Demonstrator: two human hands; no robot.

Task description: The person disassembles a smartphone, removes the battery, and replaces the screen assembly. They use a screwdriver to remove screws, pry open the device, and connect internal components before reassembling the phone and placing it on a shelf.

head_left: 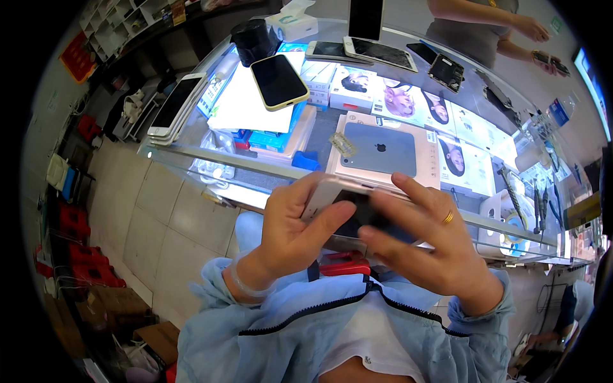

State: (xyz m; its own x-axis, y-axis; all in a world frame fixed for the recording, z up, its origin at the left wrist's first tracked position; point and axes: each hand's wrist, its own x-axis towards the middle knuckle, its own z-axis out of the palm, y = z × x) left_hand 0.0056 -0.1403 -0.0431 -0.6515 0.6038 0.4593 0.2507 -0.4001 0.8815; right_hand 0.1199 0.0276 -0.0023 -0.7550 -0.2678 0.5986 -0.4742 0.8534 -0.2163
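A white-framed phone (359,218) with a dark screen is held tilted over the near edge of the glass counter. My left hand (297,220) grips its left end, thumb lying over the face and the fingers behind it. Above the phone's right part is my right hand (434,242), its fingers spread and partly smeared by motion. Those fingers hide the right side of the screen; whether they touch it, I cannot tell. A gold ring sits on one of them. Just beyond the phone, a tablet box (377,150) lies under the glass.
On the glass counter (249,159) lie a yellow-cased phone (280,82), stacked white phones (177,108), opened phones (446,72) and a tissue box (294,24). Tools (541,204) stand at the right. Across the counter, a person (476,29) holds a dark object. Cardboard boxes (118,306) sit lower left.
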